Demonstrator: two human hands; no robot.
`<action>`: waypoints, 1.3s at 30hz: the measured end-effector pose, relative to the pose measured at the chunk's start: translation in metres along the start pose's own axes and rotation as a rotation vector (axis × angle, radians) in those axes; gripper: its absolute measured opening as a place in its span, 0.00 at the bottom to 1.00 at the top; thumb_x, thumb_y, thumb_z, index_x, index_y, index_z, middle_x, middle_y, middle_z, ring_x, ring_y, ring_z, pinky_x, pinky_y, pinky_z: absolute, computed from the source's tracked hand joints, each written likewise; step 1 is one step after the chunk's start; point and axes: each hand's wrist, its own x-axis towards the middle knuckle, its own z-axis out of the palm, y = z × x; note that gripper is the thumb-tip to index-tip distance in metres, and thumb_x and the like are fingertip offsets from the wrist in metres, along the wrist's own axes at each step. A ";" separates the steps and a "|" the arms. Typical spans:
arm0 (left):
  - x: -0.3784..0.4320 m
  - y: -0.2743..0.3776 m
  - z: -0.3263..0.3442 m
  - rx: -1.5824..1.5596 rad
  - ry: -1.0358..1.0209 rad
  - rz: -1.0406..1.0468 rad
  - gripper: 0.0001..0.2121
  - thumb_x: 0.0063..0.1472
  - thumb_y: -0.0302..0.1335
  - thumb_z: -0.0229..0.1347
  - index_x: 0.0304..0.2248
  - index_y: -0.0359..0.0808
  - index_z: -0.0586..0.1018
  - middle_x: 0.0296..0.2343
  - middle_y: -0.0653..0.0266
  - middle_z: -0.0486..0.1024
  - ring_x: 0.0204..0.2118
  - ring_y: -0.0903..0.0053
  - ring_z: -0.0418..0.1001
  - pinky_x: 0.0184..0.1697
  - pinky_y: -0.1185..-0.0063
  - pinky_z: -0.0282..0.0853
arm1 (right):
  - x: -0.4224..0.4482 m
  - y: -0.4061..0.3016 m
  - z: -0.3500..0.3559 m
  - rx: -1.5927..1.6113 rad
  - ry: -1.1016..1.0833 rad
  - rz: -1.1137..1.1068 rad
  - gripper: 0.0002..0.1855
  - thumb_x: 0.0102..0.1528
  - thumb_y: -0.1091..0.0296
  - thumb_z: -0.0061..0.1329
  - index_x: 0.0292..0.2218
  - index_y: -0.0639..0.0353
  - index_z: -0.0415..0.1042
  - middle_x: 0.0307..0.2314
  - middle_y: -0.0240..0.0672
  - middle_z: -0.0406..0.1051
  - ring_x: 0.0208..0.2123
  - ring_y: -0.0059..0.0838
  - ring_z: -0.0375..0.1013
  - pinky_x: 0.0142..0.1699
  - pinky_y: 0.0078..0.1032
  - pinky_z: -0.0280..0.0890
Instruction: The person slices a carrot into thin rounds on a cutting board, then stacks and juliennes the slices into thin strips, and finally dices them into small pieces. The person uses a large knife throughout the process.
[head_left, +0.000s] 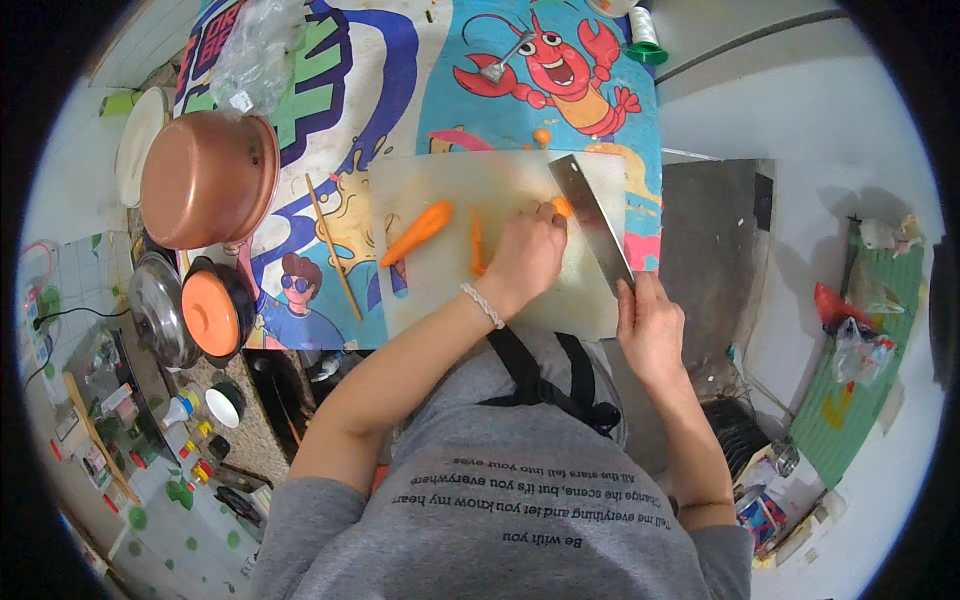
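Note:
My right hand (651, 322) grips the handle of a broad-bladed kitchen knife (591, 214), its blade slanting up and left over the right part of a pale cutting board (442, 307). Left of the blade, the bent fingers of my left hand (531, 244) hold down a carrot piece (561, 207), mostly hidden by the fingers and close beside the blade. Between that hand and a larger peeled carrot (418, 232) lies a narrow carrot strip (476, 240). A small carrot bit (541, 136) rests on the printed tablecloth (397, 82) beyond the board.
Left of the board lies a thin wooden stick (334, 247). A copper-coloured pot (202, 180), a clear plastic bag (259, 52) and a dark pot with an orange lid (212, 311) stand along the table's left side. A spool of white thread (643, 30) is at the far right corner.

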 end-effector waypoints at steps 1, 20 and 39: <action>0.001 -0.001 0.000 0.016 -0.020 -0.017 0.08 0.51 0.28 0.58 0.26 0.30 0.76 0.30 0.55 0.75 0.35 0.62 0.74 0.37 0.68 0.72 | -0.001 0.000 0.001 -0.003 -0.013 0.001 0.06 0.59 0.70 0.47 0.33 0.62 0.66 0.27 0.47 0.70 0.24 0.53 0.73 0.28 0.43 0.68; -0.045 -0.009 0.008 -0.106 0.199 0.151 0.08 0.49 0.24 0.58 0.32 0.33 0.79 0.32 0.64 0.75 0.37 0.69 0.73 0.33 0.73 0.74 | 0.000 -0.006 0.056 -0.183 -0.158 -0.054 0.06 0.57 0.72 0.46 0.31 0.62 0.61 0.25 0.45 0.69 0.19 0.49 0.73 0.24 0.41 0.69; -0.042 -0.008 0.010 -0.170 0.290 0.151 0.05 0.48 0.24 0.56 0.26 0.33 0.77 0.29 0.64 0.73 0.35 0.70 0.72 0.31 0.74 0.73 | 0.004 -0.013 0.059 -0.159 -0.184 -0.095 0.07 0.52 0.76 0.46 0.32 0.62 0.61 0.24 0.46 0.69 0.21 0.48 0.75 0.24 0.39 0.70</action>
